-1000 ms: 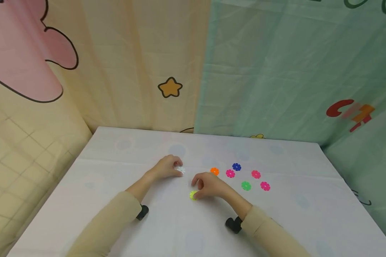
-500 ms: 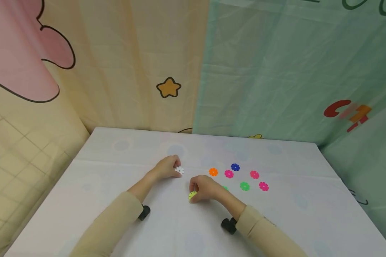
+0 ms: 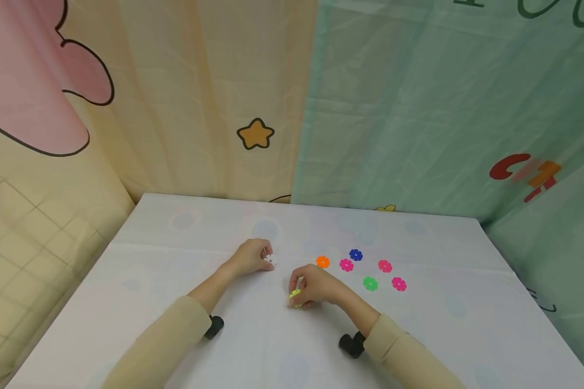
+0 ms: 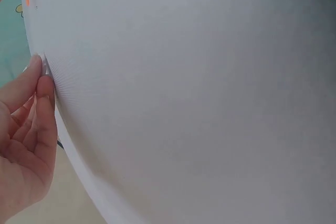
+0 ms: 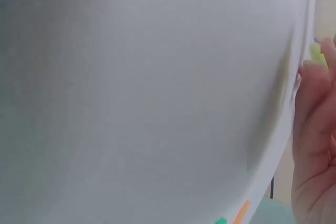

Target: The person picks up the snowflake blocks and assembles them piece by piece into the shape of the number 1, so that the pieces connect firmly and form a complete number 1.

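Observation:
My left hand pinches a white snowflake-shaped disc between thumb and fingers, left of the table's middle. In the left wrist view the disc shows nearly edge-on at the fingertips. Nearer the front and to the right, my right hand grips a yellow notched disc, tilted and partly covered by the thumb. The right wrist view catches part of this yellow disc behind the fingers. The two held discs are apart.
Right of the hands on the white table lie loose discs: orange, blue, green and several pink ones. Curtains rise behind the far edge. A black wrist camera sits below the right wrist.
The right fingers have closed on the yellow disc and tilted it, moving slightly. A second green disc that peeked out beside the right wrist is hidden now. The left hand still holds the white disc.

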`<state>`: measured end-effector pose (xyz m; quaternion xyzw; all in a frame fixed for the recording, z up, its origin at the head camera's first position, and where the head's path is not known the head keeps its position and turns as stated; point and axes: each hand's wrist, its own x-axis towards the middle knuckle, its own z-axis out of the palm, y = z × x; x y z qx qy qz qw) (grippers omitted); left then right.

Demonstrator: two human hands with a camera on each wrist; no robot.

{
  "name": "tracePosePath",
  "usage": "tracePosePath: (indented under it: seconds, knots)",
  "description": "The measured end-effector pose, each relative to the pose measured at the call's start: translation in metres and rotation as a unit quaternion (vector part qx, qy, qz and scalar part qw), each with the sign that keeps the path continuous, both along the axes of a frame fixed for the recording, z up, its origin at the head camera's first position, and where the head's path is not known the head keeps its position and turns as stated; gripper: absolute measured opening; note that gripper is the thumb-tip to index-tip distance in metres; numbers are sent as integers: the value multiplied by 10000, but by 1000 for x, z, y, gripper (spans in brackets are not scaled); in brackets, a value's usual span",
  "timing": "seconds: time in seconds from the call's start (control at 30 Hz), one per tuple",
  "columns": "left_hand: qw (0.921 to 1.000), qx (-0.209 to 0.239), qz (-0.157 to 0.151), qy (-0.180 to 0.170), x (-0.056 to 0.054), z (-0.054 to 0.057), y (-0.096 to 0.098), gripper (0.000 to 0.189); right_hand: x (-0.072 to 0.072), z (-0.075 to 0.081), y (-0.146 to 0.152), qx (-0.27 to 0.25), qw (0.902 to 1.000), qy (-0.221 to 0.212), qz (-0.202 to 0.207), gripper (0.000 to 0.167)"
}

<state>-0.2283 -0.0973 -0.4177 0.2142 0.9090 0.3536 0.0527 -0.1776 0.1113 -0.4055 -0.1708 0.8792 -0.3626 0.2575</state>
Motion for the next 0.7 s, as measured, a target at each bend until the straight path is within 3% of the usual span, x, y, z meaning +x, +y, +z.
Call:
tracePosePath:
  seconds: [0.2,0.47,0.57,0.7]
  knots:
    - [9998,160,-102,56,4,2,1,21,-4,4,11,-703,9968,-267,-262,18]
    - [9990,380,-248,49,16,11,4,15,-9,11,20,-1583,9859,-264,-469,19]
    - [9982,505,-311,-86,21,14,5,13,-9,13,23,-1857,9805,-299,-567,21]
    - [9937,786,-523,-595,30,19,9,12,-8,18,26,-1982,9765,-271,-803,25]
